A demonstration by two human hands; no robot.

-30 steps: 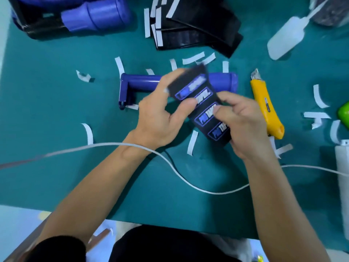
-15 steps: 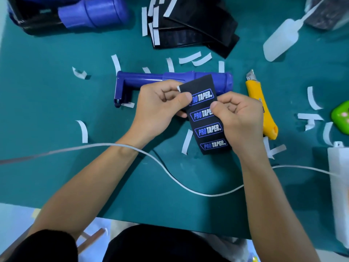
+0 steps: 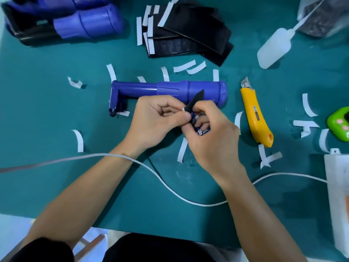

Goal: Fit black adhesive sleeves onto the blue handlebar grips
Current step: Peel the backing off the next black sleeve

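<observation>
A blue handlebar grip (image 3: pixel 170 89) lies crosswise on the green mat, bare of any sleeve. Just in front of it my left hand (image 3: pixel 156 121) and my right hand (image 3: pixel 209 135) hold one black printed sleeve (image 3: pixel 194 103) between them. The sleeve is folded, with only a black corner and a bit of blue print showing. My left thumb and fingers pinch its edge near a small white tab. My right fingers curl around its lower part and hide most of it.
A pile of black sleeves (image 3: pixel 188 33) with white strips lies at the back. More blue grips (image 3: pixel 88 21) sit back left. A yellow utility knife (image 3: pixel 255 112) lies right of my hands. White backing strips (image 3: pixel 184 66) litter the mat; a white cable (image 3: pixel 170 188) crosses under my forearms.
The sleeve was held flat with its print facing up; now it is folded up between both hands. My right hand has closed over it, and the whole blue grip shows.
</observation>
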